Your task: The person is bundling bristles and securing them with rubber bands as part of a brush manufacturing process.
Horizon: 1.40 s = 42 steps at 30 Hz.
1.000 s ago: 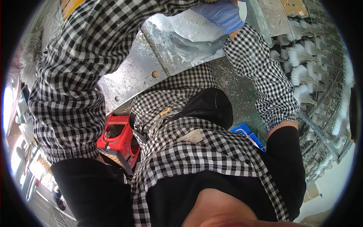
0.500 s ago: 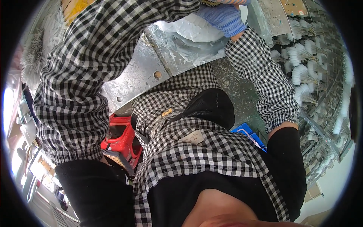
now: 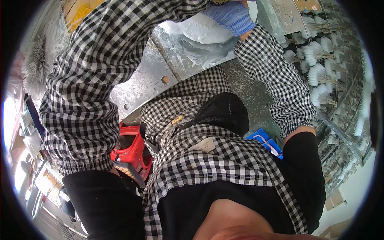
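My right hand (image 3: pixel 234 20), in a blue knitted glove, is at the top edge of the head view, over a rounded white mass (image 3: pixel 200 30) that looks covered in plastic film. Its fingers are cut off by the picture's edge, so their grip is hidden. A sliver of something yellowish and bristly (image 3: pixel 218 2) shows beside the glove; its kind is unclear. My left arm (image 3: pixel 92 60), in a checked sleeve, reaches up and across to the same spot, and its hand lies beyond the frame. Under the white mass, smeared clear plastic sheet (image 3: pixel 184 50) covers part of the metal worktop (image 3: pixel 140 80).
Racks of white-bristled brushes (image 3: pixel 320 56) stand close on the right. Grey bristle bundles (image 3: pixel 36 68) and yellow strands (image 3: pixel 82 14) are at the left. A red plastic stool (image 3: pixel 134 150) and a blue box (image 3: pixel 264 140) flank my checked apron (image 3: pixel 224 160).
My right hand and forearm have shifted slightly up and to the left. The left sleeve has moved a little to the right, and less of the yellowish bristly thing shows.
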Motion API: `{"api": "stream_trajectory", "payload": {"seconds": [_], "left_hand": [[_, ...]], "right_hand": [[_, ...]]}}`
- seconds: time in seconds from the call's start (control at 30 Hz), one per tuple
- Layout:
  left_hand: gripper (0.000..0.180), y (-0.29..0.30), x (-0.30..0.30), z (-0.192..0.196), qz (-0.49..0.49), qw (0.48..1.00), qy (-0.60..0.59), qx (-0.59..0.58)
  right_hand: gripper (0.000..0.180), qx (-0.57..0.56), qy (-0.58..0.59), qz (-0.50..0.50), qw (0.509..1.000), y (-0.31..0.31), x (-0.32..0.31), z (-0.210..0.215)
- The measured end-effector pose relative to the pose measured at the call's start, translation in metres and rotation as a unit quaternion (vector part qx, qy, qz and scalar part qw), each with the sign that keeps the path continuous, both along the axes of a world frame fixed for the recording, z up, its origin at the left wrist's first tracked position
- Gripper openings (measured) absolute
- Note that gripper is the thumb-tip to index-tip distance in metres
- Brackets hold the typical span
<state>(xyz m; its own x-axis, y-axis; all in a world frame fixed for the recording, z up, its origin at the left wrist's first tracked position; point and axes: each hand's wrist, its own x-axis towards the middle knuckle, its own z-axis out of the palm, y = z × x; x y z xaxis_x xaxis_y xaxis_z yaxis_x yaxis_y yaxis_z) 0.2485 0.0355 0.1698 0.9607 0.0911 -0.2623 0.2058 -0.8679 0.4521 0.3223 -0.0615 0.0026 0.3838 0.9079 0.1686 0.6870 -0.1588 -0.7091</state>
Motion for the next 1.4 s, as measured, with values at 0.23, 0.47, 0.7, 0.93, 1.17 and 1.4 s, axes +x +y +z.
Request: {"api": "stream_trajectory", "payload": {"seconds": [0.23,0.47,0.7,0.93,1.17,1.4], "left_hand": [[0.046,-0.003,-0.002,0.002,0.001,1.0,-0.008,-0.009],[0.046,0.0,-0.002,-0.004,-0.033,0.999,-0.038,-0.008],[0.047,0.0,-0.001,-0.006,-0.027,0.998,-0.045,-0.015],[0.046,-0.001,-0.001,-0.003,-0.017,0.998,-0.053,-0.017],[0.046,-0.001,-0.003,-0.002,-0.04,0.998,-0.038,-0.004],[0.047,-0.005,-0.001,-0.004,-0.007,0.999,-0.03,-0.014]], "right_hand": [[0.077,-0.03,0.012,-0.002,0.999,0.002,-0.002,-0.004],[0.077,-0.087,-0.007,0.003,0.996,0.007,0.0,-0.009],[0.074,-0.058,-0.097,0.016,0.993,0.004,0.0,-0.005],[0.077,-0.071,-0.025,-0.022,0.997,0.002,-0.006,-0.006],[0.077,-0.009,-0.113,0.019,0.993,-0.001,0.0,-0.01],[0.073,-0.085,-0.056,0.019,0.995,0.003,-0.005,-0.011]]}}
